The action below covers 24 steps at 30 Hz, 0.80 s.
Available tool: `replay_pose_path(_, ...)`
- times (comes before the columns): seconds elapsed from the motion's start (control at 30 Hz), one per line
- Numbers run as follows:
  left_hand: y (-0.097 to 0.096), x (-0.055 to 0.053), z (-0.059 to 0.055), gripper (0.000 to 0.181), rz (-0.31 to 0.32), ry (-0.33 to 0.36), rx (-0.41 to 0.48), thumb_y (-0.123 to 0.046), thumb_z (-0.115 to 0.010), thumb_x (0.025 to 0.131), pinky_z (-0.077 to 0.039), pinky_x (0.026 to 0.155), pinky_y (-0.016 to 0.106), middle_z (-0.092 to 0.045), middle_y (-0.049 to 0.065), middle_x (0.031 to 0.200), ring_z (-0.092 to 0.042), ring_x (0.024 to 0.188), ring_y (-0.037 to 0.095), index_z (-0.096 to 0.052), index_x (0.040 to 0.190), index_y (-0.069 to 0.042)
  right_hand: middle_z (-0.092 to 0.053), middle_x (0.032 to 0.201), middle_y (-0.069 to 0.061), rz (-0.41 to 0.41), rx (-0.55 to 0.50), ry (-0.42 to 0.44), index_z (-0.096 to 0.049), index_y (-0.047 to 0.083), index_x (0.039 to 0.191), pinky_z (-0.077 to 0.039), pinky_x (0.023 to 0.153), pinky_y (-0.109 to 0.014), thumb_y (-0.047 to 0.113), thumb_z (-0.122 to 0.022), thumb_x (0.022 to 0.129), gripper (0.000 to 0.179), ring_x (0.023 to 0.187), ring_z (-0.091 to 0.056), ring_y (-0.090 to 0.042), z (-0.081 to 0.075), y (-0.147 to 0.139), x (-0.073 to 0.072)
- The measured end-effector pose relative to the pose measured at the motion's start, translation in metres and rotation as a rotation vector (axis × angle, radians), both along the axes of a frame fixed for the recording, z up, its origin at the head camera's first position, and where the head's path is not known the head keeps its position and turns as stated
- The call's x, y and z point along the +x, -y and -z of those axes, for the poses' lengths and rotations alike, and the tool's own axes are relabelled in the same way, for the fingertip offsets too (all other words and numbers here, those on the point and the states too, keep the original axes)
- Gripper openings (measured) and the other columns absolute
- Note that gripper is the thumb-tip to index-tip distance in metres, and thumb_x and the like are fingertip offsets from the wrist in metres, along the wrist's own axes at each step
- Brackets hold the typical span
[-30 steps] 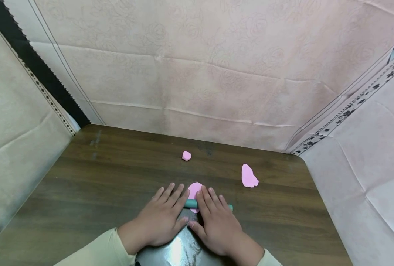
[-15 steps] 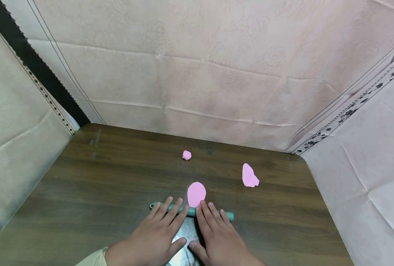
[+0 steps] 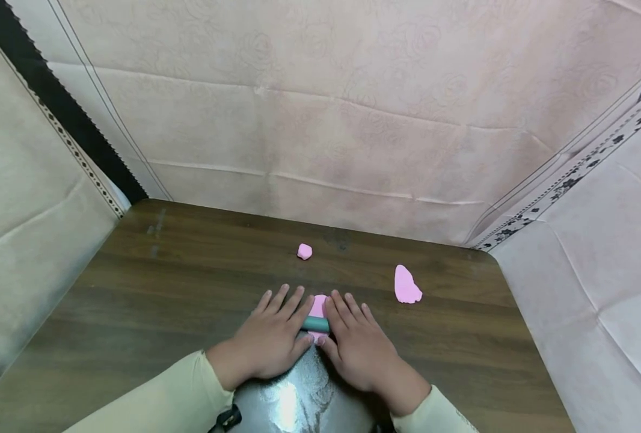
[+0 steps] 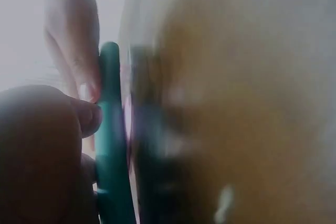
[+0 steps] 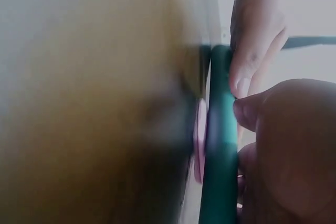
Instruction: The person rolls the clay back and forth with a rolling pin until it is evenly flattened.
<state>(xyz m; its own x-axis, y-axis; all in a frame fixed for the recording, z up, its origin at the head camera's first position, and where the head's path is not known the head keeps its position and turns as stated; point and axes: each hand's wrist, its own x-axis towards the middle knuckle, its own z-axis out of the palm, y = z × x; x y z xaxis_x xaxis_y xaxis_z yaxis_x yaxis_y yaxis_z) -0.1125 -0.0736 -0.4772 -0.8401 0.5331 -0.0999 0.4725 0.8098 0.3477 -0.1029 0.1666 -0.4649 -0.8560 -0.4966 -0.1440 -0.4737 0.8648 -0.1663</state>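
A green rolling pin (image 3: 316, 325) lies crosswise over a flattened pink piece of clay or dough (image 3: 318, 305). Both palms face down, the left hand (image 3: 269, 340) on the pin's left part and the right hand (image 3: 361, 349) on its right part. Their fingers stretch forward across the pin, hiding its ends in the head view, and the thumbs point inward near each other. In the left wrist view the pin (image 4: 111, 145) runs under the fingers. From the right wrist, the thin edge of the pink piece (image 5: 200, 140) shows against the pin (image 5: 220, 140).
A small pink lump (image 3: 304, 251) sits farther back on the brown wooden table (image 3: 190, 282). To the right lies an irregular flat pink piece (image 3: 407, 285). A dark glossy board (image 3: 304, 397) is between the forearms. Pale patterned cloth (image 3: 320, 120) hangs behind the table.
Both hands and the rolling pin came back toward the body, uncovering most of the pink piece, then moved forward over it again. The other pink pieces stayed put.
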Motion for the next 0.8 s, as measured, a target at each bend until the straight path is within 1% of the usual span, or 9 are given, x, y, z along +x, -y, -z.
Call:
replay_pose_path(0.1, -0.003, -0.015, -0.002, 0.074, -0.016, 0.011, -0.018, -0.060, -0.037, 0.120, -0.014, 0.140, 0.069, -0.017, 0.013, 0.190, -0.010, 0.176, 0.045, -0.026, 0.181, -0.020, -0.018, 0.189, -0.014, 0.011, 0.002, -0.004, -0.025, 0.009, 0.180, -0.022, 0.140, -0.065, 0.052, -0.039, 0.122, 0.073, 0.176, -0.017, -0.041, 0.000, 0.000, -0.017)
replay_pose_path(0.2, -0.005, -0.029, -0.004, 0.074, -0.023, 0.013, -0.020, -0.059, -0.036, 0.120, -0.012, 0.140, 0.069, -0.013, 0.013, 0.190, -0.007, 0.176, 0.046, -0.025, 0.181, -0.019, -0.017, 0.190, -0.013, 0.035, 0.009, -0.002, -0.023, 0.009, 0.180, -0.021, 0.140, -0.063, 0.051, -0.037, 0.122, 0.073, 0.176, -0.017, -0.040, 0.000, 0.000, -0.032)
replay_pose_path(0.37, -0.004, -0.050, -0.005, 0.075, -0.039, -0.017, -0.011, -0.058, -0.036, 0.120, -0.012, 0.139, 0.071, -0.007, 0.012, 0.191, -0.004, 0.176, 0.048, -0.022, 0.182, -0.018, -0.017, 0.189, -0.014, 0.083, -0.002, 0.003, -0.022, 0.009, 0.180, -0.021, 0.140, -0.064, 0.054, -0.037, 0.121, 0.076, 0.176, -0.016, -0.041, -0.001, 0.001, -0.054)
replay_pose_path(0.47, -0.005, -0.062, -0.003, 0.074, -0.059, -0.012, 0.002, -0.058, -0.035, 0.121, -0.011, 0.139, 0.071, -0.003, 0.010, 0.191, -0.002, 0.176, 0.047, -0.021, 0.182, -0.020, -0.018, 0.189, -0.014, 0.109, -0.015, 0.006, -0.023, 0.009, 0.180, -0.022, 0.139, -0.066, 0.056, -0.038, 0.121, 0.077, 0.176, -0.016, -0.042, -0.002, 0.001, -0.064)
replay_pose_path(0.6, -0.010, -0.077, 0.000, 0.074, -0.083, 0.020, 0.023, -0.058, -0.034, 0.121, -0.006, 0.140, 0.070, 0.001, 0.007, 0.191, 0.004, 0.177, 0.045, -0.016, 0.183, -0.022, -0.017, 0.189, -0.015, 0.145, -0.023, 0.017, -0.023, 0.008, 0.180, -0.021, 0.139, -0.066, 0.054, -0.037, 0.122, 0.076, 0.176, -0.016, -0.042, 0.000, 0.000, -0.077)
replay_pose_path(0.7, -0.013, -0.087, 0.001, 0.074, -0.104, 0.008, 0.016, -0.059, -0.034, 0.121, -0.006, 0.140, 0.069, 0.000, 0.009, 0.192, 0.005, 0.177, 0.044, -0.015, 0.183, -0.023, -0.016, 0.189, -0.016, 0.166, -0.032, 0.026, -0.022, 0.007, 0.180, -0.021, 0.139, -0.066, 0.054, -0.034, 0.122, 0.075, 0.176, -0.015, -0.043, 0.003, 0.000, -0.086)
replay_pose_path(0.8, -0.014, -0.095, 0.002, 0.074, -0.128, -0.020, -0.003, -0.058, -0.035, 0.121, -0.007, 0.140, 0.069, -0.001, 0.010, 0.192, 0.004, 0.177, 0.044, -0.014, 0.183, -0.023, -0.014, 0.190, -0.015, 0.185, -0.034, 0.043, -0.021, 0.008, 0.180, -0.021, 0.139, -0.066, 0.054, -0.032, 0.122, 0.076, 0.176, -0.014, -0.043, 0.005, 0.002, -0.095)
